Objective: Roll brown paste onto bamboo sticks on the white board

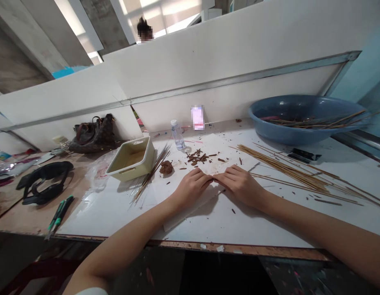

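Note:
My left hand (192, 185) and my right hand (236, 183) meet fingertip to fingertip over the white table covering. Both are closed in a pinch; a tiny dark bit shows where they meet, too small to name. Just beyond them lies a scatter of brown broken pieces (196, 157). Left of these sits a crumbly brown lump (166, 167). Beneath my hands a pale flat strip (190, 213) rests on the table, with a thin stick partly visible near my right fingers. A bundle of thin tan sticks (285, 170) spreads out to the right of my right hand.
A cream plastic bin (128, 174) stands at left beside thin wires (151, 174). Behind are a clear bottle (177, 136) and a phone (197, 118). A blue basin (285, 133) holds sticks at right. Green-handled cutters (59, 215) and a handbag (96, 135) lie left. Someone's head shows beyond the partition.

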Action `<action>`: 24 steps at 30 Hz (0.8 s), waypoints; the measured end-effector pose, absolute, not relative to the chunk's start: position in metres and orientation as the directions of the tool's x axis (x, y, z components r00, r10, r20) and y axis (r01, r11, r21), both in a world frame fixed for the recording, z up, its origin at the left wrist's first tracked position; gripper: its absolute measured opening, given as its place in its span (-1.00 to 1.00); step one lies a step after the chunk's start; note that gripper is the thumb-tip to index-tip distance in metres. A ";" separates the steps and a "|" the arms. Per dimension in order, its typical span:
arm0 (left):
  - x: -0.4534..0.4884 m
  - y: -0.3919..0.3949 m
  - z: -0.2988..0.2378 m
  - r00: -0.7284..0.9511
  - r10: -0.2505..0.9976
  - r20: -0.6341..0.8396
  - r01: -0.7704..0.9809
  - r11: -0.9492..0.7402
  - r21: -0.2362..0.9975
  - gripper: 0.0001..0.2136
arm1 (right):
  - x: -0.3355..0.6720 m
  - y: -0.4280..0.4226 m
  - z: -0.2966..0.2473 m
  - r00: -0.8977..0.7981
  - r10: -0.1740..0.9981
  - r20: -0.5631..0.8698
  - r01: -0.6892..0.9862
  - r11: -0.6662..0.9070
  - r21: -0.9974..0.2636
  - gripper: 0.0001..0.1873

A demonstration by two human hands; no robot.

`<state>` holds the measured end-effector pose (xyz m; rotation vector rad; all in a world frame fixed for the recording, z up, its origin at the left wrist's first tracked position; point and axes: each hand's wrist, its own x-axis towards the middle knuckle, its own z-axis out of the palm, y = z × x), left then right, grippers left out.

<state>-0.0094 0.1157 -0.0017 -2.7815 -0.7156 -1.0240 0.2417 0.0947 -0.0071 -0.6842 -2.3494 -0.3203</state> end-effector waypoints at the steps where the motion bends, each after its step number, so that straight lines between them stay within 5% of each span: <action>1: -0.009 0.116 -0.002 0.669 0.395 0.629 0.458 -0.886 0.070 -0.85 | 0.242 0.095 -0.007 -0.646 0.395 0.653 0.551 0.833 0.041 -0.73; 24: -0.012 0.119 -0.005 0.693 0.441 0.570 0.511 -0.858 0.043 -0.83 | 0.245 0.098 -0.011 -0.661 0.419 0.623 0.543 0.840 0.012 -0.70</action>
